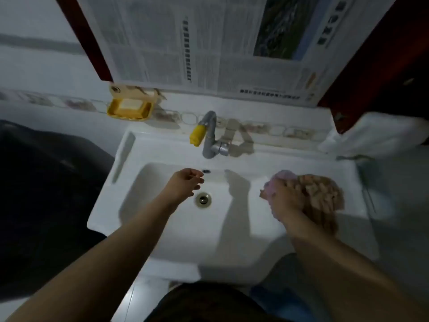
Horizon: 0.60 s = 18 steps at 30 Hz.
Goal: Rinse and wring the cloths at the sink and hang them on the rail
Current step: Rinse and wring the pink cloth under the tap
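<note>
The left hand (185,183) reaches over the sink (162,240) basin, just at 10 o'clock of the drain (203,199); its fingers are loosely curled and hold nothing. The right hand (284,202) presses on the cloths (320,194) at the sink's 3 o'clock ledge, fingers gripping a pink cloth (282,178).

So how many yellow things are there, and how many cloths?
Yellow things: 2, the yellow plastic soap dish and the yellow tap nozzle
Cloths: 2, the pink cloth and the tan chenille cloth, under the right hand
Total: 4
</note>
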Motion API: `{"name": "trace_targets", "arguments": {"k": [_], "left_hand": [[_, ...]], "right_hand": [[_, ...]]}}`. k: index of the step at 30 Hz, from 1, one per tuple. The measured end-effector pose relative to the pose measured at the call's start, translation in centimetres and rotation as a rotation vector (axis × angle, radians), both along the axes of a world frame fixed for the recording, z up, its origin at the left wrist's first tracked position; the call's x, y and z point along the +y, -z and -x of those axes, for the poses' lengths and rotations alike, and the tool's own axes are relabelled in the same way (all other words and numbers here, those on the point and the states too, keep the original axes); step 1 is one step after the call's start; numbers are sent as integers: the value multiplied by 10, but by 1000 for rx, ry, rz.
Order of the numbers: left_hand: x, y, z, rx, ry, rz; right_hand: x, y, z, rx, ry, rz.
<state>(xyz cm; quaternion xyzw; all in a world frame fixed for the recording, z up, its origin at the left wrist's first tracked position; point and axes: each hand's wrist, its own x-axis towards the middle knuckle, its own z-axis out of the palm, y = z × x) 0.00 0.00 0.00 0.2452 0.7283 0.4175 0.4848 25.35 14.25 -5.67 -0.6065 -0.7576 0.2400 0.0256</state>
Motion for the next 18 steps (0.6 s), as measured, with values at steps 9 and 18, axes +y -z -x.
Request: {"name": "trace_targets", "arguments": {"k": [9,18], "left_hand": [[11,6,-33,-21,-21,64],[7,-9,-29,-707,-114,-134]], "right_hand": [[0,-35,12,564,158,-92],[-67,-75,85,619,-500,337]]}}
